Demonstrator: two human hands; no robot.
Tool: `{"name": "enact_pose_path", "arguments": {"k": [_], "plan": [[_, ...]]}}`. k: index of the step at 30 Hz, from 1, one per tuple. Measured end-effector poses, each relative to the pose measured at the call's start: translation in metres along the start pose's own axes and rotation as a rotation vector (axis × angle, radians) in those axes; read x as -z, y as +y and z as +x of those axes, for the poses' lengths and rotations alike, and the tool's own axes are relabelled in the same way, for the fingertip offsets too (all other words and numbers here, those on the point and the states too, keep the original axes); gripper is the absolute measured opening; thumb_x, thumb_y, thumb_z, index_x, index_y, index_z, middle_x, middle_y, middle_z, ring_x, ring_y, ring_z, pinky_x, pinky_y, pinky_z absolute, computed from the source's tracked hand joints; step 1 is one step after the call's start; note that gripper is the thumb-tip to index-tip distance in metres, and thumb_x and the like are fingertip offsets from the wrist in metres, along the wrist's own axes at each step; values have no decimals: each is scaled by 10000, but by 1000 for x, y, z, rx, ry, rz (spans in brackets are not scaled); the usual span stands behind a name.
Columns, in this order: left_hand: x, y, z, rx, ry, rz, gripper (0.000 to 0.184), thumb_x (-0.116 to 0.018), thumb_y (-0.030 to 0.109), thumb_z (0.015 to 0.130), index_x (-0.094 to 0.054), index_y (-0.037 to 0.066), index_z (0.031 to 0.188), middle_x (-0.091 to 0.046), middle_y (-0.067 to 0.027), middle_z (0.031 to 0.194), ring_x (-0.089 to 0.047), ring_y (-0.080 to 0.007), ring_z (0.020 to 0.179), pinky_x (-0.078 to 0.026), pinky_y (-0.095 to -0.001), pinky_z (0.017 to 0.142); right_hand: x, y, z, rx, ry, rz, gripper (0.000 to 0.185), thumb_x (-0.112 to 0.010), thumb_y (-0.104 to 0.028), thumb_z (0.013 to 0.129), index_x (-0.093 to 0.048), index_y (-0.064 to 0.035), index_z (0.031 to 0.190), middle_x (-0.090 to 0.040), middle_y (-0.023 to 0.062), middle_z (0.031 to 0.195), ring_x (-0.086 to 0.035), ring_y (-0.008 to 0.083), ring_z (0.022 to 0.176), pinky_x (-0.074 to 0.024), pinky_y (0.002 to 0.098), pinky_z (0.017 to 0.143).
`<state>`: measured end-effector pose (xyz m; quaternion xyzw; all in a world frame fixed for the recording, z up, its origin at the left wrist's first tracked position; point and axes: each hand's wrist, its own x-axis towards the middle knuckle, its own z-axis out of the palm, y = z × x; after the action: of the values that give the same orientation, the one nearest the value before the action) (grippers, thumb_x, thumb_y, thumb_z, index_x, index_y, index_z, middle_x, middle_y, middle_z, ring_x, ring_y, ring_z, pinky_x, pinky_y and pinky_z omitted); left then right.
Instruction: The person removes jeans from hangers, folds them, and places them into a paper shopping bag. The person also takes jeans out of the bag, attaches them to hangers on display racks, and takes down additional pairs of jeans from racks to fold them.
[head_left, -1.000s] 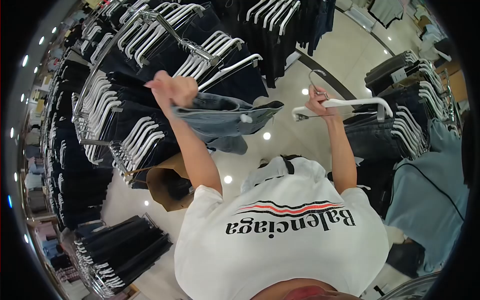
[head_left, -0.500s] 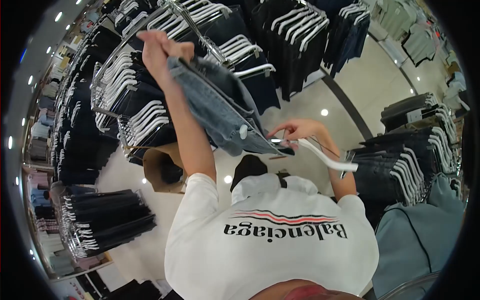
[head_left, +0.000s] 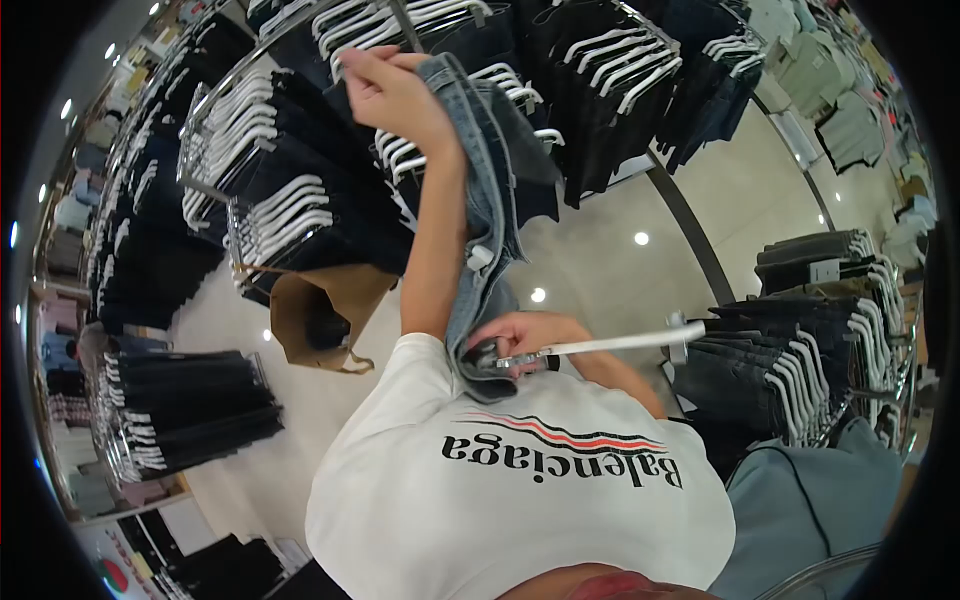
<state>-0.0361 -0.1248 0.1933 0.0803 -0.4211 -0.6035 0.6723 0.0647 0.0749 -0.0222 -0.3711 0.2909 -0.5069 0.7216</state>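
Note:
My left hand [head_left: 395, 95] is raised, fingers closed, at the upper end of a pair of blue denim jeans [head_left: 470, 180]. The jeans hang down along my left forearm, and a small white tag [head_left: 481, 258] shows on them. At their lower end, close to my chest, my right hand [head_left: 535, 335] is closed around the clip end of a white hanger [head_left: 630, 342]. The hanger's bar points right, its other clip free of cloth. My right fingers partly hide where clip and denim meet.
Racks of dark trousers on white hangers [head_left: 295, 210] stand ahead and to the left. Another dark trouser rack [head_left: 750, 350] is on the right, beside a grey-blue cloth item [head_left: 820, 500]. An open brown paper bag [head_left: 375, 300] hangs at the left rack.
Both hands have shifted: the left one to the right and slightly up, the right one down and left toward my chest. The jeans now hang more upright, and the hanger lies closer to level.

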Motion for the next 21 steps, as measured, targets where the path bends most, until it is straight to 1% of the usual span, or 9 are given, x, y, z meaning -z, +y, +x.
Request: {"name": "enact_pose_path", "arguments": {"k": [4,7,8,12,13,14,16,19,21], "plan": [[26,-26,-58,188,-20,41,441,-465,329,1129,-544,35,809,-529,4,578,-452,-49,493,-386,-215,506,-9,25,11,-175,-45,9,749,-776,-37,814,-463,35,1490,-672,56,658,-556,78,486,-400,242,425],[81,-62,-120,253,-447,392,300,-510,175,1093,-613,1,871,-645,-64,680,-578,-112,608,-450,-286,579,22,77,10,-475,-59,-27,794,-762,-29,825,-399,41,1527,-692,78,724,-576,96,505,-425,245,438],[101,-71,-141,177,-592,422,210,-543,139,1064,-604,-26,950,-668,-101,741,-627,-159,646,-503,-312,634,2,50,3,-143,-133,144,775,-744,-14,843,-382,65,1524,-693,99,742,-577,115,504,-443,247,445],[218,-77,-188,235,-1100,508,237,-628,230,1008,-629,-1,1064,-615,-190,967,-625,-343,933,-496,-407,857,27,78,12,124,-235,283,864,-810,-146,833,-343,80,1525,-659,117,688,-572,139,482,-441,258,414],[254,-65,-176,453,-1167,435,299,-588,272,1044,-660,-14,1096,-646,-135,983,-644,-255,931,-506,-370,853,35,81,7,118,-200,412,916,-835,-257,826,-343,80,1521,-672,136,759,-544,146,442,-419,276,374],[286,-47,-177,935,-915,505,340,-545,288,1074,-685,-19,1112,-676,-78,1020,-651,-168,947,-516,-327,864,54,112,10,174,-143,431,888,-820,-306,850,-360,66,1513,-687,138,860,-595,153,536,-480,294,457],[323,7,-171,1001,-628,598,369,-509,302,1095,-678,-18,1169,-703,-50,1041,-656,-136,962,-525,-308,878,61,133,21,249,-88,454,863,-806,-355,875,-378,52,1505,-703,139,962,-646,160,630,-541,311,540],[312,96,-181,807,-508,602,410,-644,240,1015,-582,-10,1334,-592,-158,1297,-671,-263,1063,-534,-348,916,19,73,21,372,236,686,807,-790,-399,894,-418,-5,1493,-674,101,1193,-685,183,964,-578,351,862],[281,123,-180,634,-564,629,520,-695,216,979,-520,-3,1417,-524,-206,1392,-669,-323,1104,-539,-371,926,14,60,18,400,463,150,773,-796,-368,889,-437,-54,1496,-637,58,1312,-590,194,1243,-472,385,1096]]}}
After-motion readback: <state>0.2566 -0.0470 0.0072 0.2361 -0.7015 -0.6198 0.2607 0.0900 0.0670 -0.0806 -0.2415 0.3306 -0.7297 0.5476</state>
